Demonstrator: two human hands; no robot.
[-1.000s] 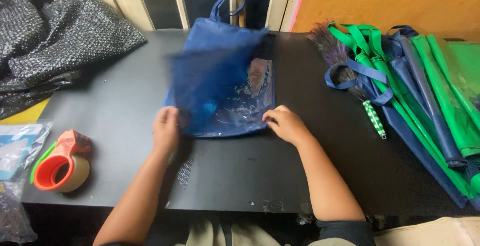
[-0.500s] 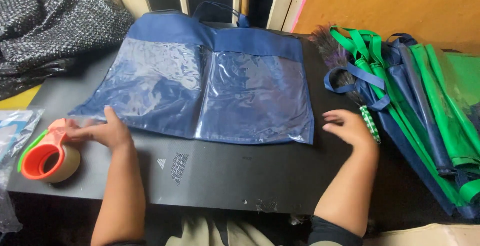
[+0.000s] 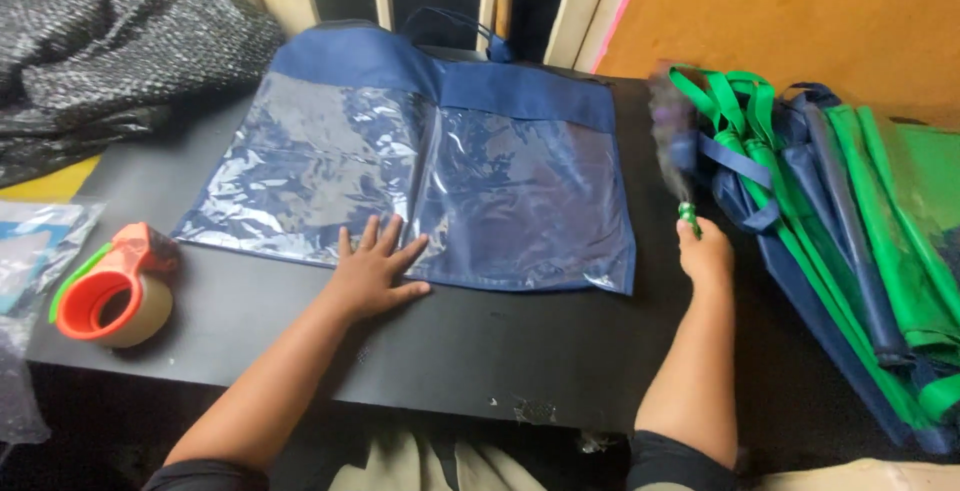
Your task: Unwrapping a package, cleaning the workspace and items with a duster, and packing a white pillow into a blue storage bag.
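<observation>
Left hand (image 3: 375,273) now flat on bag (image 3: 420,166); right hand (image 3: 704,254) grips duster (image 3: 672,136).

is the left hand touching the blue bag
Touching. The head view shows the left hand lying flat, fingers spread, on the blue bag at its near edge.

Black table (image 3: 500,351), orange wall (image 3: 800,11)

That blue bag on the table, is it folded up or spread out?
Spread out flat: the blue bag shows two clear plastic panels side by side, and the left hand presses its near edge.
</observation>
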